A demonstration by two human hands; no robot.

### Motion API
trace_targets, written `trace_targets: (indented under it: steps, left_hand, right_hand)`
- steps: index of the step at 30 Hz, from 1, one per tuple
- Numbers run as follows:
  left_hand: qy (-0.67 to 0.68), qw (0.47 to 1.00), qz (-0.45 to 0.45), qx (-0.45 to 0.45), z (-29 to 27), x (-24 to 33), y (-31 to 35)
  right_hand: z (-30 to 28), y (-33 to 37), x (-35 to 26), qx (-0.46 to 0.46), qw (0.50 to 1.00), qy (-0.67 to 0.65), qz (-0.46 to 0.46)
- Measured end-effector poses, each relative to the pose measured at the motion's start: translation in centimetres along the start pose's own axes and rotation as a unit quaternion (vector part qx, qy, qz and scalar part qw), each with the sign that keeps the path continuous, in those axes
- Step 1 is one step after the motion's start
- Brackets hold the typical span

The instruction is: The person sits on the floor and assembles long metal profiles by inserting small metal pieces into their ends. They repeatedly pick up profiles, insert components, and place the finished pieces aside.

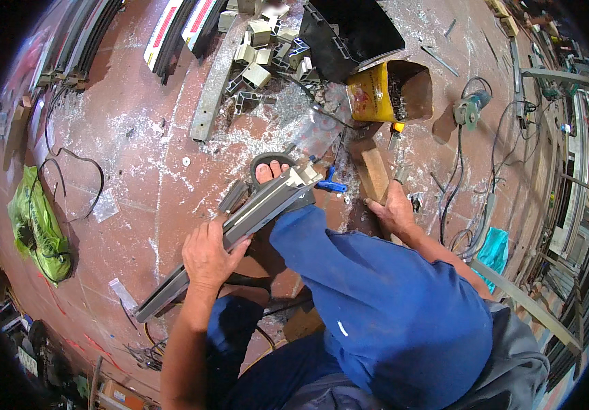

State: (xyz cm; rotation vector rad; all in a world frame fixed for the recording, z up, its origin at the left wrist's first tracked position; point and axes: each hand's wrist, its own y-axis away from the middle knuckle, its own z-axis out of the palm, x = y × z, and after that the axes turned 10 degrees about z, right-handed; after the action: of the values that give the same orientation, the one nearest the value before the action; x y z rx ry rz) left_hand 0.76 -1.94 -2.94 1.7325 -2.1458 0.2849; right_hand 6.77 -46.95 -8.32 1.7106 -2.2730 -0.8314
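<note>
My left hand [207, 254] is closed round a long grey metal profile [257, 207]. The profile slants from the lower left up past my sandalled foot [271, 171], and a pale metal end piece [304, 176] sits at its upper end. Close to that end lies a blue-handled tool [332, 186]. On the right, my right hand [394, 210] is closed over a wooden block [369, 169] on the floor, thumb on its left side and fingers toward its right. Part of the block is hidden under the palm.
Beyond the block stands a yellow tin [369, 93] of small metal bits, near a black case [356, 34]. Cut profile pieces [257, 75] are heaped left of it. An angle grinder [471, 109] with a trailing cord lies right. A green bag [38, 225] is far left.
</note>
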Motion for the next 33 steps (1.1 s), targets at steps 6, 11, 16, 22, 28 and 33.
trace_targets:
  steps: [6,11,16,22,28,33]
  left_hand:
    - [-0.02,1.0,-0.006,-0.01,0.4,0.2,0.7]
    - [0.007,1.0,-0.011,-0.008,0.3,0.3,0.6]
    - [0.0,0.999,-0.024,-0.021,0.2,0.3,0.7]
    - [0.011,1.0,-0.022,-0.017,0.1,0.3,0.5]
    - [0.159,0.985,-0.01,-0.064,-3.0,-2.2,0.9]
    - [0.278,0.907,-0.193,-0.25,-6.1,-9.9,6.6]
  right_hand:
    - [-5.8,0.1,-7.9,-0.102,0.99,-0.09,-0.023]
    - [-7.2,1.0,-11.2,-0.113,0.985,-0.133,-0.005]
    - [-7.6,0.6,-12.4,-0.14,0.988,-0.064,-0.022]
    - [-8.1,0.4,-12.2,-0.119,0.989,-0.085,-0.003]
    - [-6.1,0.0,-10.5,-0.12,0.988,-0.094,-0.018]
    - [-4.2,-0.8,-5.9,-0.057,0.998,-0.006,0.027]
